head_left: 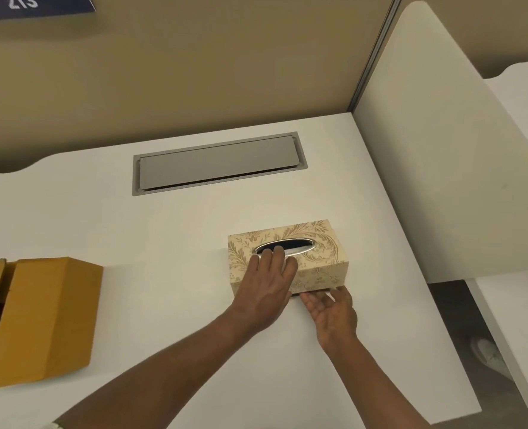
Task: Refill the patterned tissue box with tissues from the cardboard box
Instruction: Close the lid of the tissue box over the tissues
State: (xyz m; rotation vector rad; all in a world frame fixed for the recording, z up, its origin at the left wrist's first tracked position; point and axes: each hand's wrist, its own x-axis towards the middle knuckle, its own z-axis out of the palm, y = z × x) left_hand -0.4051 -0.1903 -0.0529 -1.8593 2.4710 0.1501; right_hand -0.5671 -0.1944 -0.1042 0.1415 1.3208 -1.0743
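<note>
The patterned tissue box (321,243), beige with a leaf print and a silver-rimmed oval slot, stands on the white desk (163,230) right of centre. My left hand (268,286) lies flat on its top near side, fingertips at the slot's edge. My right hand (330,308) is palm up at the box's lower front edge, fingertips under that edge, where a dark gap shows. The brown cardboard box (39,317) lies on its side at the desk's left, its flap open toward the left. No tissues are visible.
A grey metal cable-tray lid (219,164) is set into the desk behind the tissue box. A white divider panel (426,181) rises along the desk's right edge. A tan partition wall stands behind. A shoe (488,351) shows on the floor at the right.
</note>
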